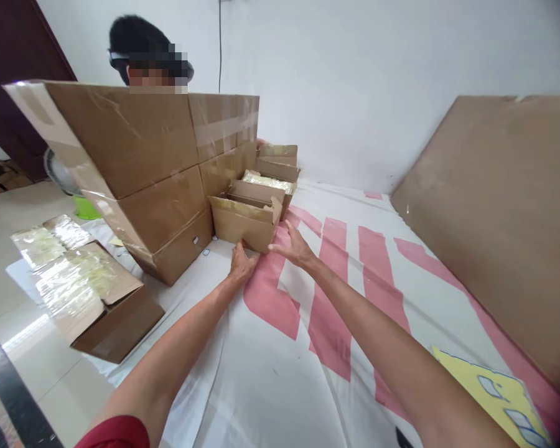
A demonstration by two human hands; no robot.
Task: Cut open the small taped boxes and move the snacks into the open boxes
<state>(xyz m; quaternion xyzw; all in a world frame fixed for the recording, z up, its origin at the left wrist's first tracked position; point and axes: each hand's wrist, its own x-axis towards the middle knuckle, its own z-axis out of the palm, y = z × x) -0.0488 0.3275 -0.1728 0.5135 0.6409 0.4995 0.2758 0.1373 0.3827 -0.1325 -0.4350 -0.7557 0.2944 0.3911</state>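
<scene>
A small open cardboard box (242, 225) stands on the cloth, its top flaps raised. My left hand (242, 264) is at the bottom edge of its front face, fingers bunched and touching the cardboard. At the box's right front corner is my right hand (298, 250), thumb and fingers spread apart, the thumb close to the lower corner. Behind this box, another open box holds clear-wrapped packs (268, 180). A further box with a raised flap (277, 152) stands beyond it.
Stacked taped cartons (154, 180) form a wall on the left, with another person (142, 53) behind it. An open box (121, 323) with clear plastic packs on top sits at lower left. A large cardboard panel (499, 205) leans at right. Pink-patterned white cloth (261, 367) covers the surface.
</scene>
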